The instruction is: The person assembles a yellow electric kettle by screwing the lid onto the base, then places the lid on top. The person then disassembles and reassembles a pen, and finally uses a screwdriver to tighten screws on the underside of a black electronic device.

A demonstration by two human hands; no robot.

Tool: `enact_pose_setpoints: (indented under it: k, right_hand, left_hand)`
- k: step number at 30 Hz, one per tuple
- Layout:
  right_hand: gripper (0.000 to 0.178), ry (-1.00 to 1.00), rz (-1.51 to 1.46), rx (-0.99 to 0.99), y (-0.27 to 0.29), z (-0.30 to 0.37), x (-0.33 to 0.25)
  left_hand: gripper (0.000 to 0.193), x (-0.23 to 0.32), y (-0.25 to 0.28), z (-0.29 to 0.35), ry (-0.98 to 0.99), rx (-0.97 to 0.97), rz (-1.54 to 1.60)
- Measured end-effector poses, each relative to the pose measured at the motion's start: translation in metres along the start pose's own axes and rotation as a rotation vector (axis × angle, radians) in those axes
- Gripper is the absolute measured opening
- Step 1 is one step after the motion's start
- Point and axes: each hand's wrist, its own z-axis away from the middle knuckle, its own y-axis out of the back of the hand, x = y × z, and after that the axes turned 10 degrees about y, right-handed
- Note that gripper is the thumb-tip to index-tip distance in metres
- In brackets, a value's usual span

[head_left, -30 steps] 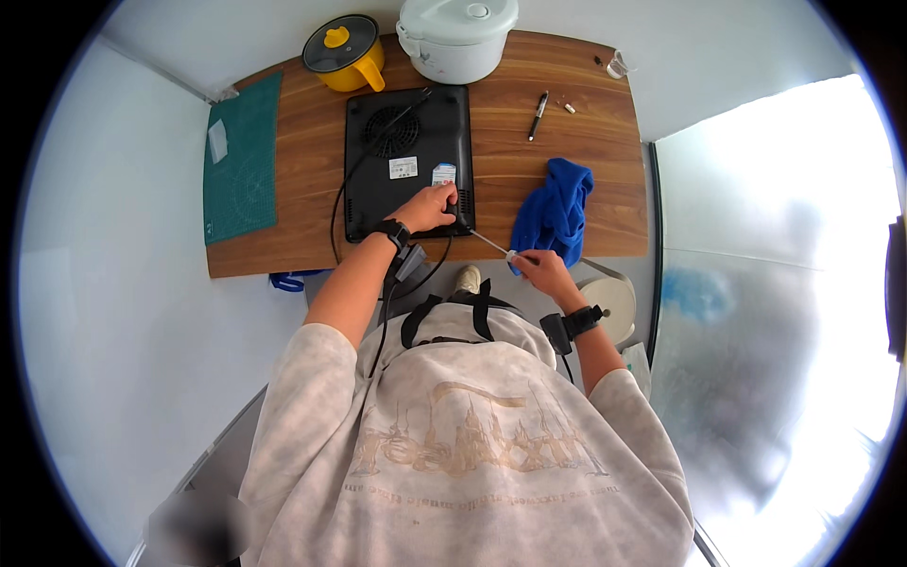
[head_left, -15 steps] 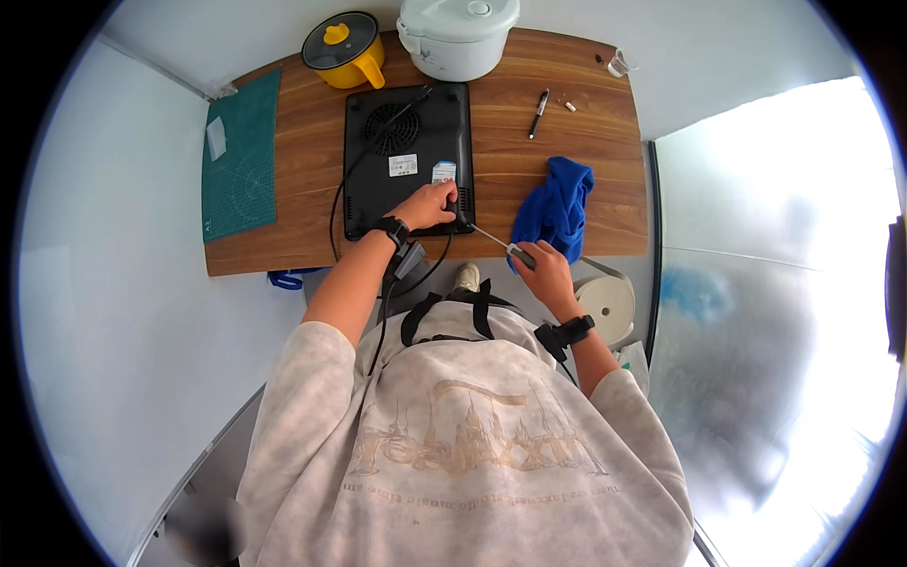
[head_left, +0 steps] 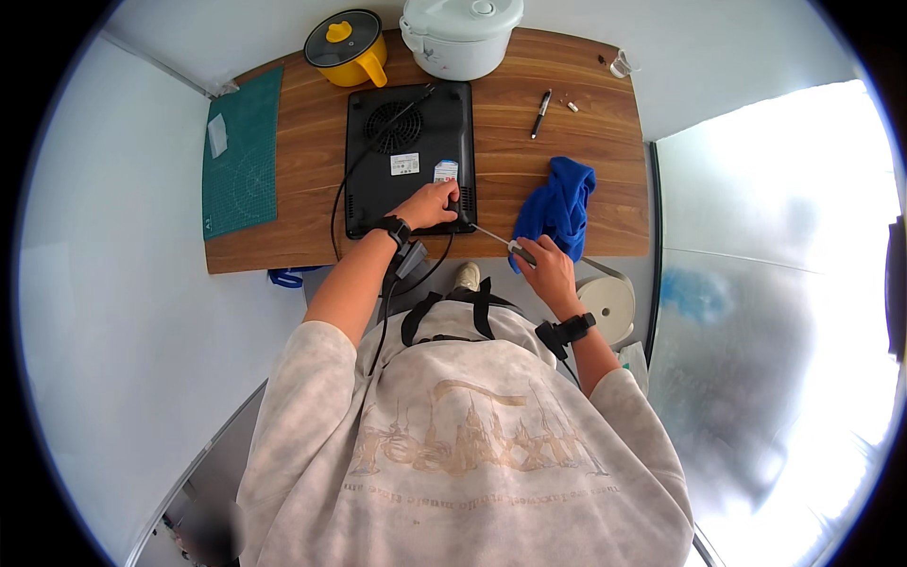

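A black induction cooker (head_left: 383, 194) lies upside down on the table, its round fan vent and labels facing up. My left hand (head_left: 433, 204) rests on its near right part. The fingers are bent and pinched together by the corner, around something dark that I cannot make out. In my right hand (head_left: 550, 266), just off the table's front edge, is a screwdriver (head_left: 521, 253) with a grey and dark handle. Its thin shaft slants up to the left, and the tip reaches the cooker's near right corner, close to my left fingertips.
The cooker's black cord (head_left: 346, 180) crosses its underside. Behind stand a yellow pot (head_left: 373, 68) and a white lidded cooker (head_left: 461, 55). A green cutting mat (head_left: 248, 180) lies left; a blue cloth (head_left: 556, 208), a pen (head_left: 540, 114) and a small clear cup (head_left: 620, 64) lie right.
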Motion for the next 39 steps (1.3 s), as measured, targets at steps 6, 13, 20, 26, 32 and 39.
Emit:
enact_pose_setpoints:
  k: [6, 13, 20, 26, 32, 39]
  right_hand:
    - [0.027, 0.001, 0.012, -0.032, -0.003, -0.001, -0.001]
    - [0.021, 0.009, 0.101, -0.122, 0.005, -0.014, -0.025]
    - [0.020, -0.013, -0.027, -0.007, 0.008, -0.030, -0.044]
    - [0.019, 0.039, -0.151, 0.151, 0.009, -0.038, -0.047]
    - [0.020, 0.059, -0.063, 0.145, 0.001, -0.041, -0.043]
    - [0.025, -0.021, 0.160, -0.067, 0.007, -0.053, -0.048]
  left_hand:
    - [0.032, -0.001, 0.001, 0.001, 0.013, -0.009, -0.010]
    - [0.033, -0.005, 0.000, 0.001, 0.002, 0.000, -0.006]
    - [0.032, -0.005, 0.001, 0.003, -0.001, 0.004, -0.003]
    - [0.032, -0.007, 0.000, 0.003, -0.012, 0.008, 0.001]
    - [0.031, -0.007, -0.002, 0.001, -0.019, 0.008, 0.006]
    - [0.032, -0.014, -0.006, 0.001, -0.032, 0.021, 0.003]
